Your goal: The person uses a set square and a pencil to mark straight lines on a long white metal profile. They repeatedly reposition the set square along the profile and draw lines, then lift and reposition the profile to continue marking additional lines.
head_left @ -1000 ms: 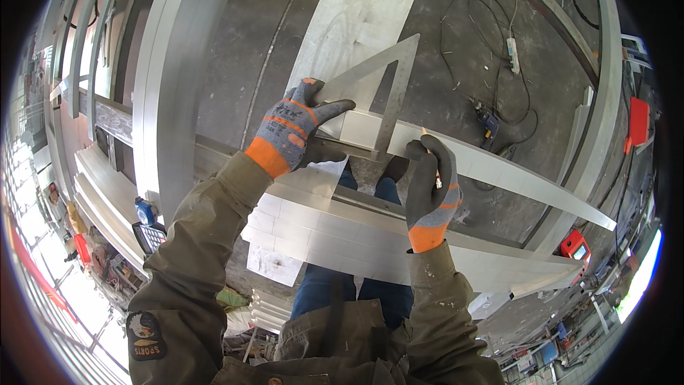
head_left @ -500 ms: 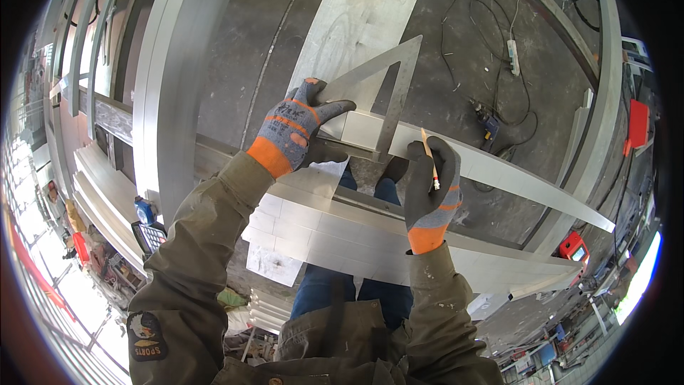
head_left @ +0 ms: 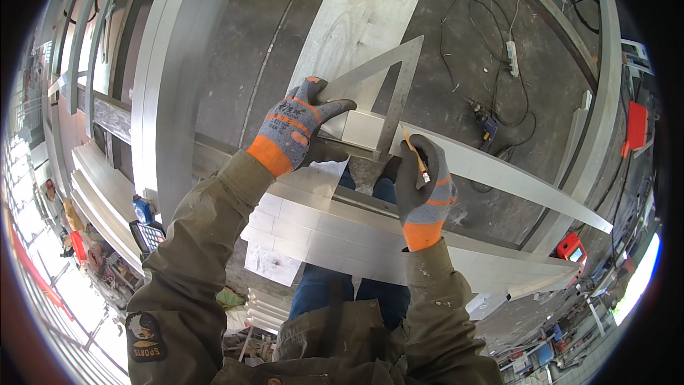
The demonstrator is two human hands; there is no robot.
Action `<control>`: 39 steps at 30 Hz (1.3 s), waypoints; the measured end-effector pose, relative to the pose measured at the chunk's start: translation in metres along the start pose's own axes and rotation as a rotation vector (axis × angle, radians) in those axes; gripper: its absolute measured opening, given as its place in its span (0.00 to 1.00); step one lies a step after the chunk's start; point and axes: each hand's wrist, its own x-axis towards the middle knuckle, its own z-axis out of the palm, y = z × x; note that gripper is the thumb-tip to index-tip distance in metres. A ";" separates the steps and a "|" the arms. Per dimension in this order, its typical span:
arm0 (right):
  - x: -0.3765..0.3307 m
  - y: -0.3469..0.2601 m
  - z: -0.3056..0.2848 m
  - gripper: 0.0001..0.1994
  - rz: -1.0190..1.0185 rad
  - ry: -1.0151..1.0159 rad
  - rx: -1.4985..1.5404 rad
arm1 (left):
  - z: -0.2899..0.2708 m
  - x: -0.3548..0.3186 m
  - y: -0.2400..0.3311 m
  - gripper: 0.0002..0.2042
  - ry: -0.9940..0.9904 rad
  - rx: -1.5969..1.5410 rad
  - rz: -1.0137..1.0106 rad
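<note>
Gripped at its left corner, a metal triangle square (head_left: 394,103) lies across a long silver metal bar (head_left: 491,171). My left hand (head_left: 296,127), in a grey and orange work glove, is closed around that corner, its thumb along the square's inner side. In my gloved right hand (head_left: 422,178) is a pencil (head_left: 415,155), pinched with its tip up by the square's right edge, over the bar. Closer to my body lies a wide silver profile (head_left: 342,235) with thin lines across its face.
Sheets of white paper (head_left: 273,264) stick out from under the profile. A blue tape measure (head_left: 143,208) sits at the left. On the floor at the right are a power drill (head_left: 489,128), cables and a white power strip (head_left: 512,58). Steel beams (head_left: 167,64) flank the work area.
My right hand has moved left with the pencil, bringing its tip to the square's right edge. My left hand and the square have stayed in place.
</note>
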 end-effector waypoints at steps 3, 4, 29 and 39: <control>0.000 -0.001 -0.001 0.12 0.081 -0.083 -0.007 | 0.000 0.000 -0.001 0.36 -0.014 -0.006 0.000; 0.001 -0.001 -0.001 0.12 0.060 -0.084 -0.025 | 0.000 0.000 -0.001 0.36 -0.016 -0.009 -0.003; -0.016 0.003 -0.050 0.07 0.229 0.074 -0.009 | 0.010 -0.006 0.031 0.47 0.073 0.186 0.010; -0.006 0.018 -0.061 0.07 0.277 0.136 0.036 | 0.033 0.009 0.057 0.43 0.051 0.206 -0.014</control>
